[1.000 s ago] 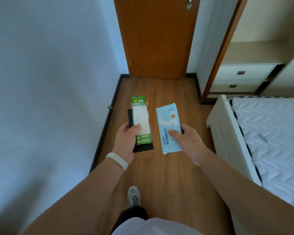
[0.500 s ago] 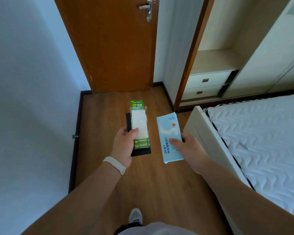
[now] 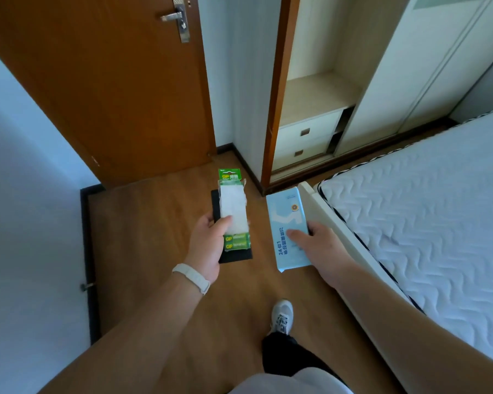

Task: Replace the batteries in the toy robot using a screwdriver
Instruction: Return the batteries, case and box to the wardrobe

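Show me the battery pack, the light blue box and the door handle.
battery pack (image 3: 236,242), head view, on its green cells.
light blue box (image 3: 287,221), head view, on its printed face.
door handle (image 3: 171,17), head view, on the lever.

Single head view, wide-angle, looking forward and down, hands near, floor (image 3: 160,251) below

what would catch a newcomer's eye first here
The two outstretched hands at centre: the left hand holds a green battery pack stacked on a black slab, and the right hand holds a blue box. A white bed fills the right side, and a brown door stands at upper left.
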A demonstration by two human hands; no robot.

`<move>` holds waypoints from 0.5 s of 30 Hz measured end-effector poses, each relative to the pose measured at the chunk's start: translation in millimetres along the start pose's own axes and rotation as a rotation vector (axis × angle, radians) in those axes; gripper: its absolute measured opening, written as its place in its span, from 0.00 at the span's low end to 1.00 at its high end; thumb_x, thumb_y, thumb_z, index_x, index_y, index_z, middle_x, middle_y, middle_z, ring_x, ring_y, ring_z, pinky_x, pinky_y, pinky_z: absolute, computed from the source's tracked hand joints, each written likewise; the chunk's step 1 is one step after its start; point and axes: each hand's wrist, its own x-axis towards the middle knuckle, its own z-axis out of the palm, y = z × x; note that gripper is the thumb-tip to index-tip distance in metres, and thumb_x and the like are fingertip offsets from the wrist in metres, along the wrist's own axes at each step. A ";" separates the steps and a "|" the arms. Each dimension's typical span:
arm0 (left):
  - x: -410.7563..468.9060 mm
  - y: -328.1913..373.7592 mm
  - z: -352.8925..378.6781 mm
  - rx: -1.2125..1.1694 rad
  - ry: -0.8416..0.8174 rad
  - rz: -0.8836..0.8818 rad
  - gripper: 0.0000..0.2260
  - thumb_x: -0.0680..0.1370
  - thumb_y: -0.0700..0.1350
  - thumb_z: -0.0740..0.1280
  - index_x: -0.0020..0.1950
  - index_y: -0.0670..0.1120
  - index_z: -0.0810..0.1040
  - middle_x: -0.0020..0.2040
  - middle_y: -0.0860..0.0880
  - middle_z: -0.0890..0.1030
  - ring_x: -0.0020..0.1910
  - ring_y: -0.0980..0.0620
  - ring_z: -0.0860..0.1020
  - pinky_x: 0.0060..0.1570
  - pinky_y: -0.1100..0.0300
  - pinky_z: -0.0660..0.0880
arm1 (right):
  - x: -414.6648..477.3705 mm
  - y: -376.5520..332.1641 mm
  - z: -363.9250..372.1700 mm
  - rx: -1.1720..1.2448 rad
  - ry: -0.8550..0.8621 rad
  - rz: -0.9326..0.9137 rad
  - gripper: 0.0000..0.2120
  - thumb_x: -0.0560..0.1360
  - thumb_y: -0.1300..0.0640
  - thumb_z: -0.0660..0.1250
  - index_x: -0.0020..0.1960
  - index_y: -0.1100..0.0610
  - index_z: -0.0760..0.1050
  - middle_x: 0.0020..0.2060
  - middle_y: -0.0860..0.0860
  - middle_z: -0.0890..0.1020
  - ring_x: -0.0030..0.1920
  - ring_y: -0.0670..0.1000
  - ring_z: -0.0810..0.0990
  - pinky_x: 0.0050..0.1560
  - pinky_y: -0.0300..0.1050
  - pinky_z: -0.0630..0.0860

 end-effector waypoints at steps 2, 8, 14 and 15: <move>24.8 5.8 13.2 0.022 -0.012 -0.012 0.13 0.79 0.44 0.68 0.64 0.47 0.76 0.55 0.44 0.85 0.50 0.43 0.85 0.53 0.43 0.81 | 26.4 -4.9 -6.2 0.002 0.013 0.016 0.09 0.77 0.51 0.68 0.54 0.53 0.79 0.44 0.49 0.86 0.42 0.48 0.86 0.47 0.48 0.83; 112.2 37.0 62.6 0.066 0.025 0.000 0.12 0.80 0.45 0.68 0.63 0.50 0.76 0.56 0.45 0.84 0.52 0.43 0.84 0.55 0.41 0.80 | 128.9 -31.3 -33.8 0.058 0.002 0.001 0.10 0.77 0.49 0.67 0.56 0.51 0.78 0.46 0.49 0.86 0.44 0.48 0.86 0.49 0.49 0.83; 199.4 82.4 152.0 0.091 -0.006 0.012 0.11 0.81 0.44 0.67 0.63 0.49 0.75 0.55 0.46 0.84 0.51 0.45 0.84 0.53 0.45 0.81 | 227.0 -77.2 -90.8 0.094 0.021 -0.002 0.10 0.76 0.49 0.68 0.55 0.51 0.77 0.47 0.49 0.84 0.46 0.49 0.85 0.48 0.49 0.83; 213.7 88.5 167.6 0.096 -0.022 0.022 0.11 0.81 0.44 0.67 0.63 0.50 0.75 0.55 0.47 0.84 0.51 0.45 0.84 0.52 0.46 0.81 | 241.2 -83.9 -102.9 0.088 0.032 -0.006 0.10 0.76 0.49 0.68 0.55 0.51 0.77 0.47 0.49 0.84 0.46 0.49 0.85 0.47 0.48 0.83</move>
